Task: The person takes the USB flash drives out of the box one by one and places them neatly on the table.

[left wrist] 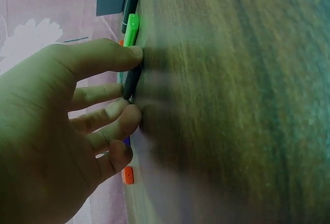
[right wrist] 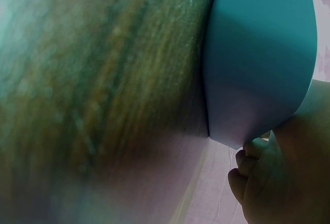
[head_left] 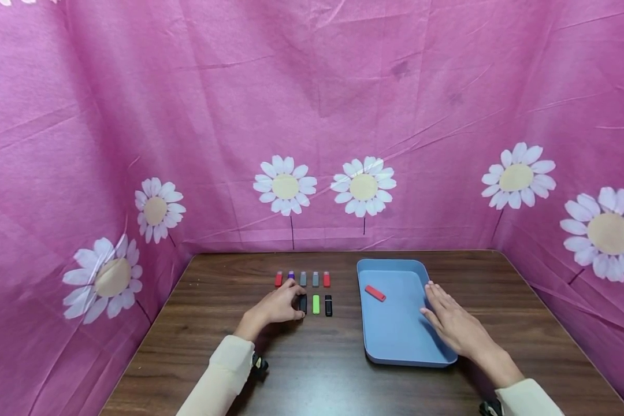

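Note:
My left hand pinches a black USB stick at the left end of the front row, thumb at its near end and fingertips toward its far end. In the left wrist view the stick shows dark between thumb and fingers, low at the tabletop. Beside it lie a lime green USB stick and another black USB stick. My right hand rests on the right rim of a blue-grey tray, fingers straight. Inside the tray is a red USB stick.
A back row holds a red stick, a purple stick partly behind the left fingers, two grey sticks and another red stick. Pink cloth with daisies surrounds the brown wooden table behind and at both sides.

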`<state>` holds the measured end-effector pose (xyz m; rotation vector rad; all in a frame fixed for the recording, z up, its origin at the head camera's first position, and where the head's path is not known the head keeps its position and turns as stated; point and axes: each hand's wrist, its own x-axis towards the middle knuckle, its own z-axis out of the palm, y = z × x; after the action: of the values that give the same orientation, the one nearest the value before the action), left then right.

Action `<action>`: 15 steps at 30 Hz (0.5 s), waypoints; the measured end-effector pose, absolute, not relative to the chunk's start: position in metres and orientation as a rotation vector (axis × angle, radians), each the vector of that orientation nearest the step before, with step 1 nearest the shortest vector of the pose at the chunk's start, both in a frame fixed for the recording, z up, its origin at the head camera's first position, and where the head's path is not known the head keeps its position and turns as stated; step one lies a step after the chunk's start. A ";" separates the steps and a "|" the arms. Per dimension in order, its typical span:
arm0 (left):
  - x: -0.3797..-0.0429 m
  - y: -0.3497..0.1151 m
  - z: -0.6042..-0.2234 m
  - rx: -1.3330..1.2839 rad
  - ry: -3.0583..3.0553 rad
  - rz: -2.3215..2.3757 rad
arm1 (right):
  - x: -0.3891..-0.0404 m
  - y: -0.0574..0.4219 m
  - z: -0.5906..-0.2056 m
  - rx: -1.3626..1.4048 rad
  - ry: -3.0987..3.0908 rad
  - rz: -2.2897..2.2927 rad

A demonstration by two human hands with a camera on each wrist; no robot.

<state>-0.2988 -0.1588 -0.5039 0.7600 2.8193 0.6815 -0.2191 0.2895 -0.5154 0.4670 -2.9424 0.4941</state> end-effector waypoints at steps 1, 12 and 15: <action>-0.299 -0.159 -0.504 0.758 2.821 0.678 | -0.219 0.290 -0.515 0.471 -2.939 0.491; -0.299 -0.158 -0.504 0.697 2.831 0.627 | -0.218 0.288 -0.513 0.462 -2.956 0.496; -0.299 -0.158 -0.502 0.680 2.829 0.624 | -0.218 0.289 -0.514 0.470 -2.953 0.489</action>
<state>-0.2987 -0.1581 -0.5023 0.6802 2.8286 0.6237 -0.2183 0.2886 -0.5137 0.4702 -2.9526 0.4888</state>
